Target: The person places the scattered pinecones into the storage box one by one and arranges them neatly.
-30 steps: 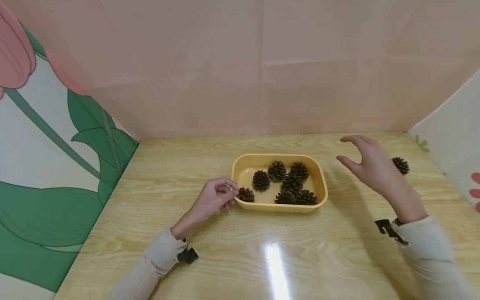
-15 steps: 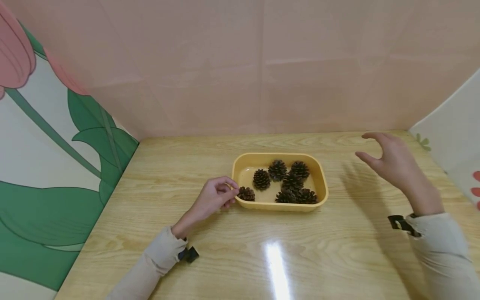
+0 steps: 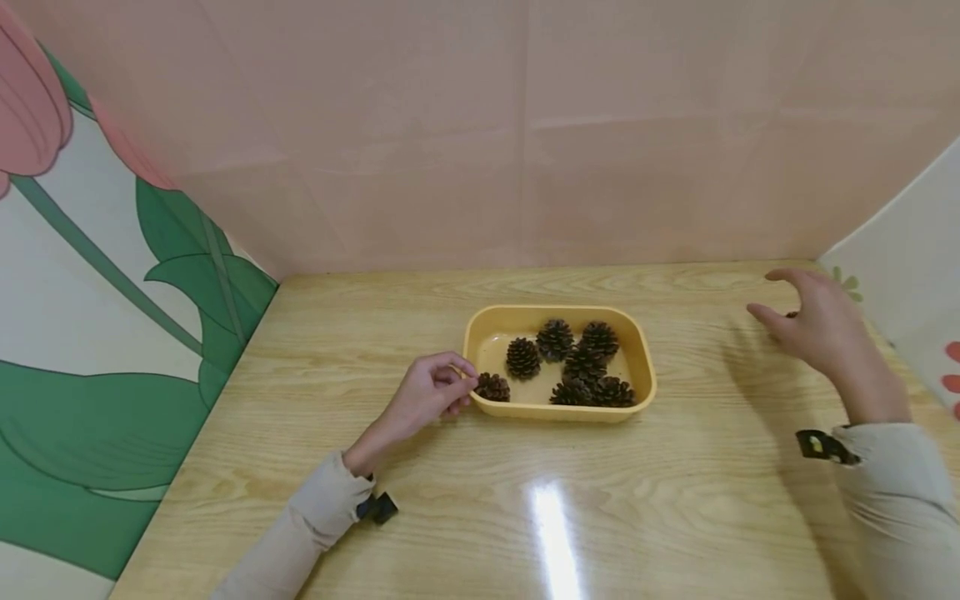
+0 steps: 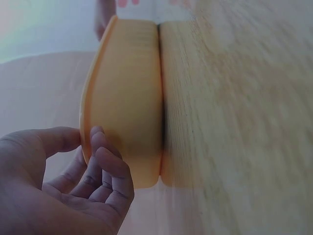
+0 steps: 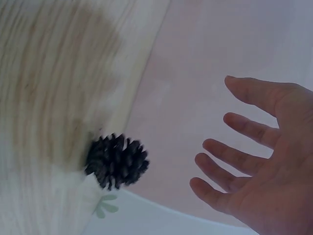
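Note:
A yellow plastic tub (image 3: 558, 414) stands on the wooden table with several brown pine cones (image 3: 522, 359) inside. My left hand (image 3: 431, 393) pinches the tub's left rim; in the left wrist view its thumb and curled fingers (image 4: 113, 164) meet at the edge. Over at the right, my right hand (image 3: 828, 337) hovers above the table, fingers spread and nothing in its grasp. A lone pine cone (image 5: 117, 161) lies on the table close by it, mostly hidden behind that hand in the head view.
The light wood table (image 3: 480, 517) meets a pink backdrop (image 3: 517, 150) at the rear. A printed panel with green leaves (image 3: 82, 433) borders the left side, and a white panel (image 3: 911, 275) borders the right.
My right hand has moved rightward, away from the tub, and now overlaps the lone pine cone in the head view. My left hand stays at the tub's rim.

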`<state>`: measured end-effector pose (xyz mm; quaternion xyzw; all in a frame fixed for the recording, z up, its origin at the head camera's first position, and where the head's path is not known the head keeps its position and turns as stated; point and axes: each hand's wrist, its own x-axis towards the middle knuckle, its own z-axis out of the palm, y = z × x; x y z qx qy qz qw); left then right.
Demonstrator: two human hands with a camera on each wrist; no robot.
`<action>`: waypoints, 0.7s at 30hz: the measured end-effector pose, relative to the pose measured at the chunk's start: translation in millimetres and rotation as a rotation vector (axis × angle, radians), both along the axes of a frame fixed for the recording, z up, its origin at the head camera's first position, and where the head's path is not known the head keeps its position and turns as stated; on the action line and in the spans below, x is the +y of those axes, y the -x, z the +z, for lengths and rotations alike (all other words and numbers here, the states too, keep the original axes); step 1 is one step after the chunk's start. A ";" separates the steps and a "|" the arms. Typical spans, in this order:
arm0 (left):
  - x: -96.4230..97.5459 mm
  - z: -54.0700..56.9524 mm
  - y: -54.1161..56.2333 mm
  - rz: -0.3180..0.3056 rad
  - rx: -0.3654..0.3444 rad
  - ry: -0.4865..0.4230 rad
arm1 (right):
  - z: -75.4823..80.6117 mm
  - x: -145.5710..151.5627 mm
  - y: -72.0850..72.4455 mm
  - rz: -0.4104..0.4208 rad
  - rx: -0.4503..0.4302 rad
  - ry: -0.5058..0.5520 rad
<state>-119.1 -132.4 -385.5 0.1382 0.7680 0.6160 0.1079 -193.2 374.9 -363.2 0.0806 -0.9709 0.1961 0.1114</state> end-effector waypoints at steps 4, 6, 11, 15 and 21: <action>0.2 0.3 0.1 0.001 -0.002 -0.004 | -4.4 12.4 1.4 -0.024 -0.021 -0.005; 0.1 0.0 -0.6 0.000 -0.006 -0.003 | -7.8 17.6 1.1 -0.033 -0.019 -0.005; -0.3 -0.5 -2.8 -0.005 -0.008 -0.007 | -17.9 29.6 0.3 -0.061 -0.038 -0.016; -0.2 -0.7 -2.2 -0.007 -0.005 -0.006 | -22.7 35.8 0.9 -0.072 -0.043 -0.026; -0.2 -0.4 -1.4 -0.008 0.004 -0.003 | -28.5 43.7 3.1 -0.084 -0.041 -0.042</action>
